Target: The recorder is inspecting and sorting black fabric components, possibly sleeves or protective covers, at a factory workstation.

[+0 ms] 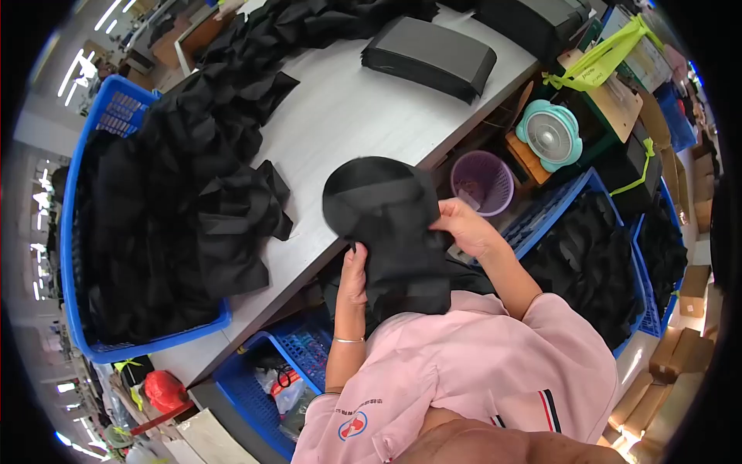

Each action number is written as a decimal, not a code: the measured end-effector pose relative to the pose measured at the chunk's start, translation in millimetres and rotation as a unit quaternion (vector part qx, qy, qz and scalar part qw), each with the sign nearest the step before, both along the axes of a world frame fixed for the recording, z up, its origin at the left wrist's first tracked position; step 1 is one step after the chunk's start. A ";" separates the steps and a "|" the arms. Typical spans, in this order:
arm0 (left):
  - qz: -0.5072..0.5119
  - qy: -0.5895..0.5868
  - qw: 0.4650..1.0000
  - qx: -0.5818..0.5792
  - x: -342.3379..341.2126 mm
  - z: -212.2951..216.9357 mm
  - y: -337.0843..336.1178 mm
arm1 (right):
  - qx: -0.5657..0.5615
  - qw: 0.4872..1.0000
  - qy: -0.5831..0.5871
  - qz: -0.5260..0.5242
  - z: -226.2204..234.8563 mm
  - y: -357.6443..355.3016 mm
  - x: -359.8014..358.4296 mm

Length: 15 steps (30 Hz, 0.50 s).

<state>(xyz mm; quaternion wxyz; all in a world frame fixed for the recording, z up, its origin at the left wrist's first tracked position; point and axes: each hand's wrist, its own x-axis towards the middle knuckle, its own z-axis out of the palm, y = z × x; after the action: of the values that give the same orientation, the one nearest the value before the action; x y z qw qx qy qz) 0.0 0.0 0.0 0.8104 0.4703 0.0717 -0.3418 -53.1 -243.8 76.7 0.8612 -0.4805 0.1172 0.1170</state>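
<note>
You hold a black fabric piece [386, 205] in the middle of the frame, its rounded end toward the upper left and its lower part hanging near your lap. Your left hand [353, 278] grips its left edge, thumb in front and the other fingers mostly hidden; your right hand [466, 226] pinches its right edge between thumb and fingers.

Just above lies the pale table [317, 108], with a neat stack of dark pieces [429, 56] on it at upper centre. At the left of the frame, a blue basket [71, 263] is heaped with black cloth [147, 224] that spills onto the table. Right of your right hand stand a purple bin [504, 193] and a teal fan [549, 134]; at lower right, a blue crate [638, 282] holds more black pieces [583, 267].
</note>
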 end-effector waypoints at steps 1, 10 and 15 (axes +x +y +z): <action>0.002 -0.010 0.999 -0.048 -0.3 -9.3 -1.1 | 0.057 0.998 -0.008 0.023 -7.7 6.3 -2.4; 0.000 -0.139 0.989 0.039 0.4 18.7 -49.5 | -0.239 0.955 -0.041 -0.170 -48.9 -23.2 12.7; -0.004 -0.259 0.945 0.202 6.7 17.8 -77.7 | -0.483 0.840 -0.052 -0.240 -65.7 -22.3 3.3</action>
<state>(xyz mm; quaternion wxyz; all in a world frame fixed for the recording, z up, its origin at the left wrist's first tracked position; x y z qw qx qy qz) 6.7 -77.7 17.8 0.6877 0.6968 -0.0744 -0.1898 -49.8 -266.1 10.9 0.5258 -0.7979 0.2257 -0.1899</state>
